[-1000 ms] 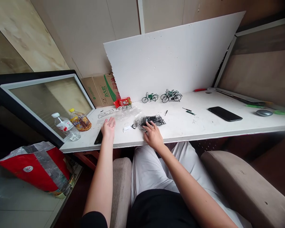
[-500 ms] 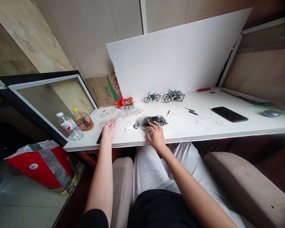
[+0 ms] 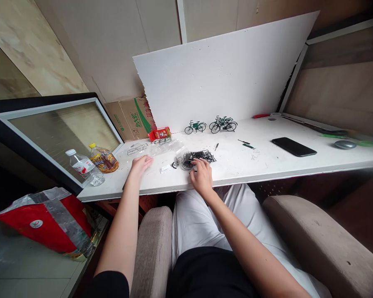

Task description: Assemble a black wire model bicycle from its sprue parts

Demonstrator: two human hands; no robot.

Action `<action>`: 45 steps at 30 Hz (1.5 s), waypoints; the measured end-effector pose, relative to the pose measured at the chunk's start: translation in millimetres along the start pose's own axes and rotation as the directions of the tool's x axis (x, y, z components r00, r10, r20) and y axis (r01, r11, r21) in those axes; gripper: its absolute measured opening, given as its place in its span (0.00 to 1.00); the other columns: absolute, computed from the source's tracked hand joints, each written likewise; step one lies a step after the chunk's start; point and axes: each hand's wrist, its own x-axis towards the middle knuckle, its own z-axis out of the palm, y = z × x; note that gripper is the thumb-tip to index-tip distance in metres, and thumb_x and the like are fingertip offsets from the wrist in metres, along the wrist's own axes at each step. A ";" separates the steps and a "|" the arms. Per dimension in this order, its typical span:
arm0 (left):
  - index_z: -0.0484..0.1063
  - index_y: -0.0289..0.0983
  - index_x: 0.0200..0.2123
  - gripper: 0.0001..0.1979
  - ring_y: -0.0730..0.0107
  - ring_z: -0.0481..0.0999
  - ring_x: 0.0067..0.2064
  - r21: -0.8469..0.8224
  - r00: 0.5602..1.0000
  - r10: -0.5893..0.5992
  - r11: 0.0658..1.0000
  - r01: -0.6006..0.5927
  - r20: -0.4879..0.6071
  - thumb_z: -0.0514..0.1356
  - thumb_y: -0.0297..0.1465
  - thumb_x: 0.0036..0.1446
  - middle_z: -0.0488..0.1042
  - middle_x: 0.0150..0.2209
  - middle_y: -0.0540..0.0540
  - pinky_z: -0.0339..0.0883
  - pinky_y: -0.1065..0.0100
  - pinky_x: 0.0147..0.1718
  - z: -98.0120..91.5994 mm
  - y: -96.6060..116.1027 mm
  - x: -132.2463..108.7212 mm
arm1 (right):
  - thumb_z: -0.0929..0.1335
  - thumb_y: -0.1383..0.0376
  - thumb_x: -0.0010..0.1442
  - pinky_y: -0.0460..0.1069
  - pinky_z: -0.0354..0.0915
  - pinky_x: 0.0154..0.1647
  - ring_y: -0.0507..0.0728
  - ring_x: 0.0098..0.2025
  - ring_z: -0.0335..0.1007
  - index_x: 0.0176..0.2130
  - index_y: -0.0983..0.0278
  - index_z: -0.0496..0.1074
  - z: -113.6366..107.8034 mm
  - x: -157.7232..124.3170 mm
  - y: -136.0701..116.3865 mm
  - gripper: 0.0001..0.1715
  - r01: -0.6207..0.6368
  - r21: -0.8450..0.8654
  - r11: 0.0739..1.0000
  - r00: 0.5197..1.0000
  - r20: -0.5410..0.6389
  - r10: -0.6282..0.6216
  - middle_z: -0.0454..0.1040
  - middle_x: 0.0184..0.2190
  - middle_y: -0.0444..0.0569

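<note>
My left hand (image 3: 140,165) rests over the front left of the white table, its fingers stretched out toward the right with nothing visible in them. My right hand (image 3: 202,177) lies at the near edge of a pile of thin black plastic part frames (image 3: 202,157). Its fingers are bent and apart, the tips touching the pile and partly hiding it. Between my hands lie a small white paper label (image 3: 165,169) and a curved black piece (image 3: 174,165). A clear plastic bag (image 3: 170,148) lies flat behind them.
Green and black model bicycles (image 3: 195,127) stand at the back, by a white board (image 3: 224,78). Tweezer-like small tools (image 3: 248,145) and a black phone (image 3: 294,147) lie to the right. Two bottles (image 3: 86,167) lean at the left. A red packet (image 3: 160,133) sits near a cardboard box (image 3: 129,120).
My left hand has turned, its fingers now pointing more to the right and downward. My right hand stays at the black pile, its fingers a little closer together. The view has shifted slightly.
</note>
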 end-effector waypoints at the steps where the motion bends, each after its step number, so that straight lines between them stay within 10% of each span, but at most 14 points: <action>1: 0.78 0.29 0.47 0.15 0.50 0.82 0.56 0.065 0.997 0.019 0.998 -0.024 0.072 0.69 0.22 0.56 0.81 0.51 0.30 0.73 0.52 0.61 8.5 -9.6 -6.8 | 0.63 0.72 0.64 0.61 0.61 0.67 0.66 0.67 0.60 0.56 0.66 0.72 -1.4 2.2 0.8 0.23 -0.015 0.013 1.000 1.000 -0.020 0.016 0.75 0.60 0.57; 3: 0.80 0.31 0.47 0.17 0.47 0.80 0.58 0.425 0.943 0.135 0.867 -0.260 0.303 0.71 0.28 0.54 0.81 0.53 0.31 0.72 0.47 0.61 28.9 -28.0 -19.4 | 0.63 0.75 0.60 0.60 0.60 0.68 0.65 0.66 0.60 0.57 0.67 0.71 -6.3 8.8 5.2 0.27 -0.031 -0.006 0.999 0.999 -0.034 0.031 0.74 0.61 0.58; 11: 0.74 0.35 0.64 0.34 0.48 0.67 0.70 0.610 0.666 0.226 0.275 -0.743 0.710 0.71 0.28 0.53 0.68 0.69 0.34 0.57 0.54 0.71 86.1 -62.1 -33.3 | 0.65 0.71 0.62 0.72 0.49 0.72 0.76 0.74 0.49 0.69 0.66 0.65 -36.3 47.2 53.9 0.37 0.176 -0.366 0.914 0.938 0.344 -0.043 0.62 0.72 0.59; 21: 0.79 0.34 0.58 0.20 0.53 0.82 0.55 0.712 0.704 0.308 0.107 -0.694 0.640 0.54 0.25 0.69 0.81 0.56 0.36 0.71 0.55 0.60 85.2 -68.1 -13.8 | 0.61 0.70 0.72 0.57 0.64 0.64 0.66 0.63 0.69 0.69 0.67 0.67 -43.6 79.1 78.3 0.29 0.321 -0.268 0.908 0.829 0.543 -0.133 0.73 0.64 0.61; 30: 0.76 0.34 0.62 0.22 0.49 0.79 0.59 0.791 0.721 0.500 0.110 -0.602 0.480 0.52 0.29 0.71 0.79 0.59 0.34 0.67 0.52 0.64 57.7 -52.9 7.2 | 0.59 0.74 0.70 0.51 0.70 0.53 0.63 0.52 0.79 0.64 0.68 0.72 -47.5 120.6 92.6 0.28 0.066 -0.191 0.979 0.912 0.409 0.018 0.81 0.54 0.60; 37: 0.81 0.36 0.52 0.19 0.44 0.70 0.69 0.835 0.828 0.300 0.145 -0.531 0.474 0.62 0.24 0.58 0.74 0.64 0.32 0.56 0.49 0.71 34.8 -53.2 2.4 | 0.61 0.56 0.74 0.56 0.73 0.48 0.61 0.40 0.78 0.50 0.68 0.80 -58.2 133.6 113.0 0.24 -0.157 0.258 0.953 0.986 0.100 0.135 0.84 0.42 0.59; 41: 0.77 0.34 0.59 0.26 0.42 0.57 0.75 0.839 0.827 0.285 0.116 -0.532 0.485 0.63 0.23 0.55 0.68 0.69 0.31 0.43 0.45 0.74 56.8 -59.3 -10.4 | 0.65 0.46 0.70 0.58 0.76 0.46 0.60 0.38 0.79 0.49 0.68 0.79 -60.9 126.2 131.4 0.29 -0.307 0.480 0.822 0.951 0.124 0.283 0.82 0.44 0.59; 45: 0.70 0.32 0.66 0.25 0.45 0.54 0.76 0.755 0.737 0.245 0.029 -0.655 0.630 0.55 0.35 0.69 0.60 0.74 0.31 0.43 0.47 0.74 107.4 -74.4 -40.2 | 0.68 0.41 0.66 0.57 0.77 0.46 0.58 0.37 0.78 0.49 0.67 0.78 -66.8 109.2 148.1 0.34 -0.355 0.552 0.755 0.932 0.144 0.333 0.81 0.43 0.57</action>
